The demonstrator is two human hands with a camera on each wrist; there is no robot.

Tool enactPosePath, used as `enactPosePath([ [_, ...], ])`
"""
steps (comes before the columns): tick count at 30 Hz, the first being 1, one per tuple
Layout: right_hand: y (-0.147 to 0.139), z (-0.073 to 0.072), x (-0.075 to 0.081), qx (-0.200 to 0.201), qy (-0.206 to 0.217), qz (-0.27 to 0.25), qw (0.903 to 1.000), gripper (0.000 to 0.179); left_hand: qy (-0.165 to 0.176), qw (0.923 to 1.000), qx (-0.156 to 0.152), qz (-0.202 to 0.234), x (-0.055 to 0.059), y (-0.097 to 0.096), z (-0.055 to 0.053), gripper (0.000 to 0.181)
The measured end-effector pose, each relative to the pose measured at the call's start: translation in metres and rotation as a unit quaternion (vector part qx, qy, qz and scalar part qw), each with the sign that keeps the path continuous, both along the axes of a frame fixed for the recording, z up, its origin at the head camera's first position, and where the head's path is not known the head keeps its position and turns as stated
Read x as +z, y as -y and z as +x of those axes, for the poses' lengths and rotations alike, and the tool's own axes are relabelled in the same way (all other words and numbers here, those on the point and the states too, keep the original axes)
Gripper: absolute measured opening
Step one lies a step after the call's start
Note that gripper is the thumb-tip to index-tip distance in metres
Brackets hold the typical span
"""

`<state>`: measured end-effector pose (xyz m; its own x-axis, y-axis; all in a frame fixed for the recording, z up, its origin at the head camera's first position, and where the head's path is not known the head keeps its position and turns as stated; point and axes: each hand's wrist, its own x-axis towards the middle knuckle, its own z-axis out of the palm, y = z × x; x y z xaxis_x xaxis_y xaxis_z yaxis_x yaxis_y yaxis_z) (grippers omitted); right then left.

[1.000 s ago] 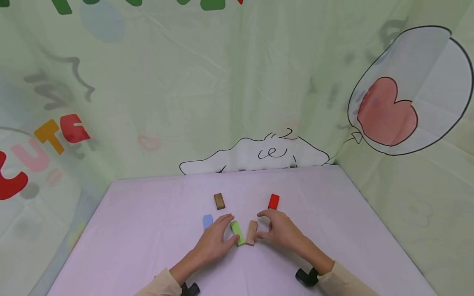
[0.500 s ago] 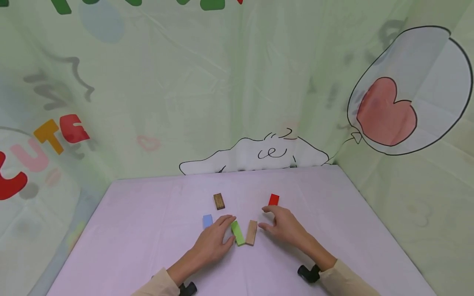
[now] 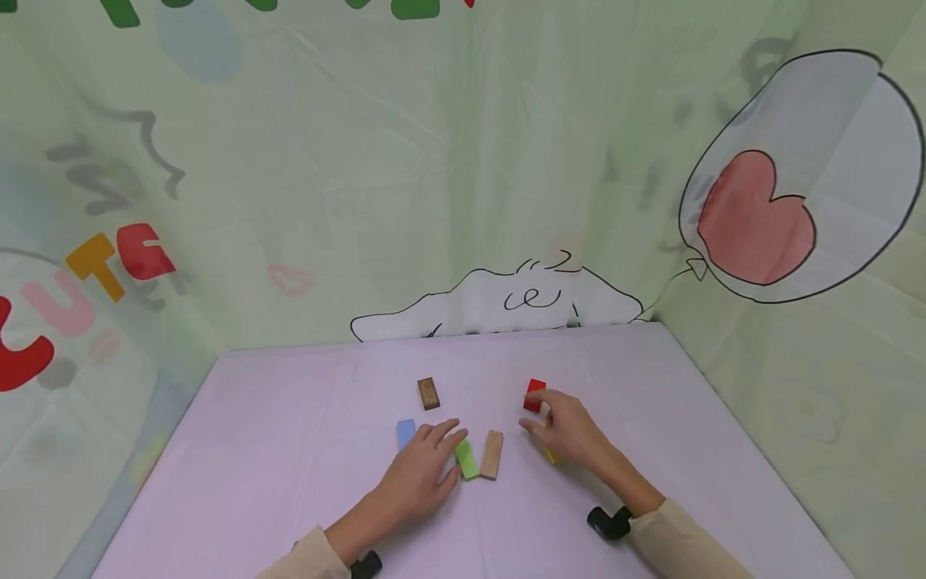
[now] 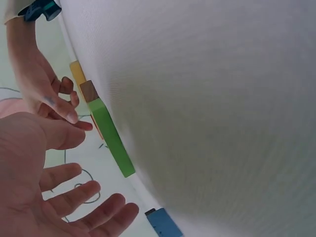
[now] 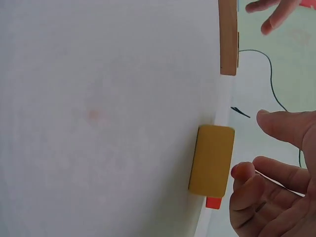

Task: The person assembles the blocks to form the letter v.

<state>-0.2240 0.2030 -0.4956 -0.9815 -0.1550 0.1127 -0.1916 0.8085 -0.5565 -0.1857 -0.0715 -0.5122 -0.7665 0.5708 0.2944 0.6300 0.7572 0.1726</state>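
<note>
Small rectangular wooden blocks lie on the pale cloth-covered table. My left hand [image 3: 418, 474] hovers beside the green block [image 3: 467, 460], fingers spread and partly over its far end; the left wrist view shows nothing in the hand. The tan block [image 3: 491, 455] stands close to the green one, the two forming a narrow V. My right hand [image 3: 571, 430] is over the yellow block [image 5: 212, 160], which it mostly hides in the head view. Its index finger overlaps the red block [image 3: 534, 384] there; contact cannot be told. Loosely bent, the right fingers hold nothing.
A blue block [image 3: 406, 432] lies left of the left hand, and a dark brown block [image 3: 428, 393] sits farther back. Printed curtains [image 3: 362, 177] rise behind and beside the table [image 3: 289, 450]. Black wrist cameras [image 3: 609, 523] are strapped to both forearms.
My right hand has moved rightward from the tan block, and part of the yellow block now shows beneath it. My left thumb has drawn back slightly from the green block. Those blocks stay put.
</note>
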Motion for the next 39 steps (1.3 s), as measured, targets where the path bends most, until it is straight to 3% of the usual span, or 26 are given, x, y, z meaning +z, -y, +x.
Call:
enactPosePath([
  [6, -0.007, -0.004, -0.001, -0.014, -0.003, 0.001, 0.9999, 0.048, -0.01, 0.9989, -0.021, -0.041, 0.002, -0.004, 0.007, 0.053],
  [17, -0.015, -0.014, -0.004, -0.036, -0.013, 0.001, 0.9993, 0.056, -0.038, 0.991, -0.097, -0.084, 0.001, -0.006, 0.018, 0.055],
  [34, -0.022, -0.024, -0.012, -0.057, 0.013, -0.01, 0.9982, 0.057, 0.008, 0.9838, -0.122, -0.131, 0.0, -0.006, 0.03, 0.059],
  [39, -0.022, -0.027, -0.016, -0.059, 0.015, -0.008, 0.9981, 0.058, 0.001, 0.9815, -0.13, -0.141, -0.002, -0.004, 0.031, 0.061],
])
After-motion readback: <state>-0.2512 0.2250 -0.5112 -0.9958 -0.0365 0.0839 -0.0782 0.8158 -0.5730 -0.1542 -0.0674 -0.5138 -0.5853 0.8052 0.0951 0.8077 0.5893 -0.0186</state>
